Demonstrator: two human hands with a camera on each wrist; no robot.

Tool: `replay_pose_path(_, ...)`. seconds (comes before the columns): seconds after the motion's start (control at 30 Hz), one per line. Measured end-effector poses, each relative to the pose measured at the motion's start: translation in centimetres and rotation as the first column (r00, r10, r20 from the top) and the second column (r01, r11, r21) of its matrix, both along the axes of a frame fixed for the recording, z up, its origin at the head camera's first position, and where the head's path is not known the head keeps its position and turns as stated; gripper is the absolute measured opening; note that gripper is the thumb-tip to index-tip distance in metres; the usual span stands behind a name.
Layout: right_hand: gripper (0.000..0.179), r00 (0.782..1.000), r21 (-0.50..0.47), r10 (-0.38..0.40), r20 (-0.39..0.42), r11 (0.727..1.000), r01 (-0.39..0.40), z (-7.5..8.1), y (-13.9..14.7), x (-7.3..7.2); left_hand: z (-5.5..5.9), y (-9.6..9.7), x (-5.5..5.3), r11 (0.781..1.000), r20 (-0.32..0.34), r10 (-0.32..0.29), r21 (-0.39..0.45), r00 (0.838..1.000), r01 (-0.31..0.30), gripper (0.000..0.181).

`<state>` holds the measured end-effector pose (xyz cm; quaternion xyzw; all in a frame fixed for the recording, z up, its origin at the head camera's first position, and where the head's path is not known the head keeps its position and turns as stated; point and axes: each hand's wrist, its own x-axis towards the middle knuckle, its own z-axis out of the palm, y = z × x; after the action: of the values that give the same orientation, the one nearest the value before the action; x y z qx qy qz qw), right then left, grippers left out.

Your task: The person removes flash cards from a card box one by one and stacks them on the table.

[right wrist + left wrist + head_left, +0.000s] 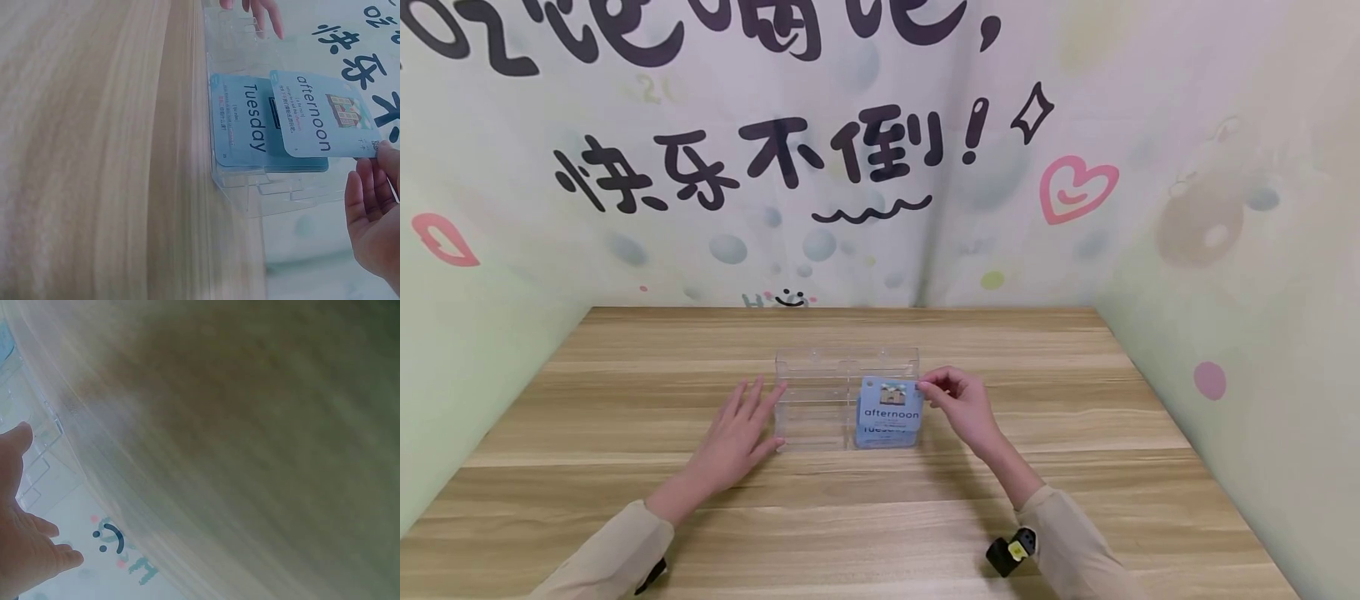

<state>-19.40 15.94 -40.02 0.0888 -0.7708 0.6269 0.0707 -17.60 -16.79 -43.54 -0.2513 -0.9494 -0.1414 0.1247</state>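
A clear plastic card holder [812, 417] with tiered compartments stands on the table. In its front right compartment sits a blue "Tuesday" card [240, 125]. My right hand [958, 407] pinches the corner of a blue "afternoon" card [891, 403] between thumb and fingers; this card overlaps the upper part of the Tuesday card in the right wrist view. At the holder's left side, my left hand [733, 437] has its fingers spread, fingertips right at the edge, holding nothing. The left compartments show no cards.
The wooden table [700, 533] extends around the holder. A printed cloth backdrop [880, 250] with large black characters rises behind the table's back edge. A small black device [1011, 552] is strapped at the right wrist.
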Motion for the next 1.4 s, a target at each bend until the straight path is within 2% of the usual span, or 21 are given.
replay_pose_path(0.33, 0.015, 0.998, -0.021, 0.057, 0.0, 0.998, -0.057, 0.1, 0.5, 0.5, 0.1, -0.1, -0.1, 1.0, 0.021, 0.004, -0.006, 1.0, -0.004, 0.075)
replay_pose_path(0.57, 0.015, 0.994, -0.044, 0.076, 0.08, 0.996, -0.073, -0.1, 0.8, 1.2, 0.1, -0.1, -0.1, 1.0, 0.04, 0.009, -0.011, 0.999, -0.009, 0.075)
replay_pose_path(0.83, 0.015, 0.987, -0.042, 0.11, 0.115, 0.994, -0.106, -0.1, 1.0, 2.0, 0.0, -0.3, -0.2, 1.0, 0.041, 0.008, -0.023, 0.999, -0.007, 0.075)
replay_pose_path(1.1, 0.011, 0.973, 0.007, 0.118, 0.201, 0.993, -0.122, 0.1, 1.2, 3.2, 0.0, -0.3, -0.2, 1.0, 0.045, 0.007, -0.018, 0.999, -0.007, 0.076)
replay_pose_path(1.4, 0.014, 0.955, 0.007, 0.128, 0.267, 0.991, -0.134, -0.1, 1.8, 4.0, 0.0, -0.4, 0.0, 1.0, 0.038, -0.004, -0.006, 0.999, 0.004, 0.075)
